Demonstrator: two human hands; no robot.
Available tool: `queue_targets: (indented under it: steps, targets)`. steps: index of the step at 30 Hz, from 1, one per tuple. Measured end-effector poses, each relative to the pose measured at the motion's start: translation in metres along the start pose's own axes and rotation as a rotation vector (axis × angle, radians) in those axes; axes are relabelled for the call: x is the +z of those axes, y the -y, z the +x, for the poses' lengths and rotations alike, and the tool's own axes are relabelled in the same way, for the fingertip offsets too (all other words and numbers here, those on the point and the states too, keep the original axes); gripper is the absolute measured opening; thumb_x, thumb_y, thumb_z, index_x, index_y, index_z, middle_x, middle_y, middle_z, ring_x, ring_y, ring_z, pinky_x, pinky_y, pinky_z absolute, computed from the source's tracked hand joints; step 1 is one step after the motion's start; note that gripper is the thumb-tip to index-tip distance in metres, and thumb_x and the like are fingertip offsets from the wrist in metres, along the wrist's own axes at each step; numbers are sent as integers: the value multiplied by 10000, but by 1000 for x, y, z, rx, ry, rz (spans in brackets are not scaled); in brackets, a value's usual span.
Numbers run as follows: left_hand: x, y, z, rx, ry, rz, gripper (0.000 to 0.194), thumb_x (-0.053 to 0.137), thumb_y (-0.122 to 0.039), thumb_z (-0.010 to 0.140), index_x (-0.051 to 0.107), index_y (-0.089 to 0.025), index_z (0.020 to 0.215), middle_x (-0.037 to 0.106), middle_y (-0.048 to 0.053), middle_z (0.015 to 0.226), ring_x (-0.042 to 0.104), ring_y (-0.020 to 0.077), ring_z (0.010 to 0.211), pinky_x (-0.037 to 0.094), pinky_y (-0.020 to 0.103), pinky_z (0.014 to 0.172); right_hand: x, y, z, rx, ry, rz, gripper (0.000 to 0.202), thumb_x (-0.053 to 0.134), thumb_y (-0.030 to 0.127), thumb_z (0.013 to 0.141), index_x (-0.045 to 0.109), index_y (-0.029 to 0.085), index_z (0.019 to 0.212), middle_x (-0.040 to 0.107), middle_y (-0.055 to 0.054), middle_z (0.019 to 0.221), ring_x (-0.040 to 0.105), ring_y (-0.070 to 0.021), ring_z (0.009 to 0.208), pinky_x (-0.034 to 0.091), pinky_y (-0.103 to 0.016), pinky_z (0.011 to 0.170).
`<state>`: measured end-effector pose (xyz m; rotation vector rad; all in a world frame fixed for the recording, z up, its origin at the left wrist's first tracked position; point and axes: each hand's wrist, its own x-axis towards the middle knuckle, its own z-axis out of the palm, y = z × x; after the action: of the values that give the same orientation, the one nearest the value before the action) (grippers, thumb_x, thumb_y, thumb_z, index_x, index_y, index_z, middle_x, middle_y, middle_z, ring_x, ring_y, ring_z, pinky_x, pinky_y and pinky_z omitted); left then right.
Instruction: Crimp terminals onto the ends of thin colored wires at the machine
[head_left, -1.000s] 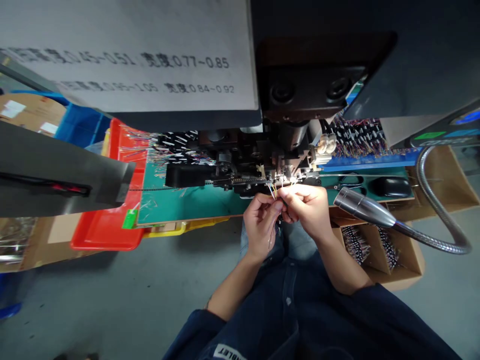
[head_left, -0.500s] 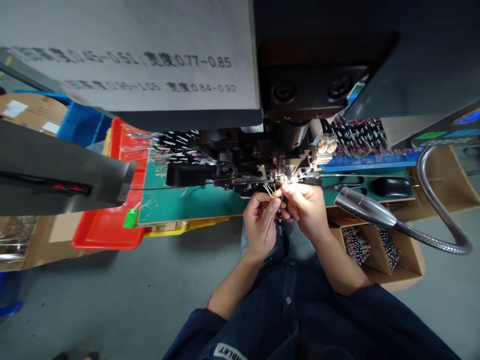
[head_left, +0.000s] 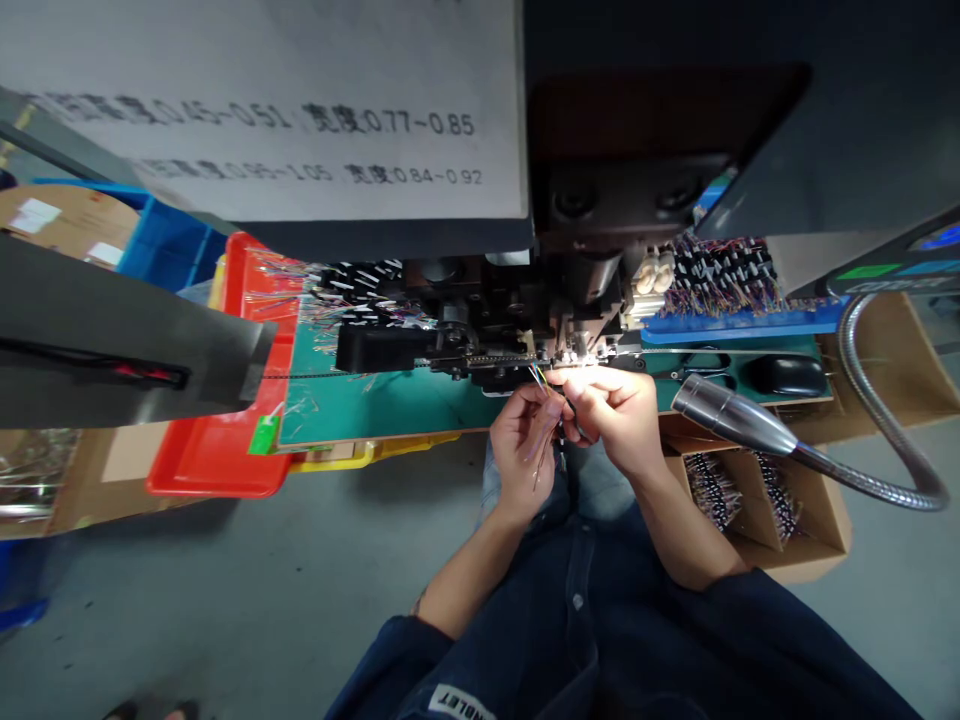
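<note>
Pinched between the fingers of my left hand [head_left: 521,445] is a bunch of thin coloured wires [head_left: 539,378], its ends fanning up above the fingertips. Close beside it, my right hand [head_left: 616,412] is closed, with thumb and index fingertip together at the wires; the exact strand it grips is too small to make out. Both hands are just in front of the brightly lit working point of a crimping machine [head_left: 581,352]. A thin strip of metal terminals [head_left: 345,374] runs into the machine from the left.
A red tray [head_left: 217,455] and a green mat [head_left: 375,410] lie left. On the right are a bendable lamp [head_left: 735,415], a black computer mouse [head_left: 787,375] and a cardboard box [head_left: 817,520] holding wire bundles. More wires fill a blue tray [head_left: 750,322] behind.
My right fingertips have shifted slightly left, towards the wires in my left hand. The machine's ram sits a little lower, and the whole view has drifted slightly.
</note>
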<state>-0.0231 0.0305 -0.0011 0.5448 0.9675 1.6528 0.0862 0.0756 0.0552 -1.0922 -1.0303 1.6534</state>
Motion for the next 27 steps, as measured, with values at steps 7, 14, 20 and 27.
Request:
queue_targets:
  steps: [7, 14, 20, 27]
  targets:
    - [-3, 1, -2, 3, -6, 6, 349, 958, -464, 1015, 707, -224, 977, 715, -44, 797, 642, 81, 556, 629, 191, 560, -2, 4, 1, 30, 12, -7, 418, 941, 633, 952, 843, 245, 830, 631, 20, 577, 473, -128, 438, 390, -289, 398]
    - [-1, -4, 0, 48, -6, 25, 380, 946, -466, 1028, 663, -222, 959, 714, -52, 771, 664, 85, 545, 638, 202, 573, 1, 0, 4, 74, -18, 75, 368, 890, 552, 977, 859, 213, 839, 570, 39, 500, 491, -124, 416, 365, -259, 398]
    - [2, -7, 2, 39, -21, 45, 439, 972, -502, 995, 639, -220, 942, 717, -49, 782, 662, 84, 536, 634, 205, 557, 4, 1, 4, 86, -25, 88, 394, 903, 583, 955, 848, 211, 836, 568, 42, 511, 495, -128, 431, 395, -257, 398]
    - [2, -8, 2, 35, -17, 46, 425, 973, -496, 995, 655, -218, 943, 720, -45, 781, 654, 82, 545, 634, 197, 556, 2, 1, 3, 51, -27, 42, 374, 911, 569, 960, 889, 202, 898, 635, 29, 561, 471, -112, 430, 408, -258, 396]
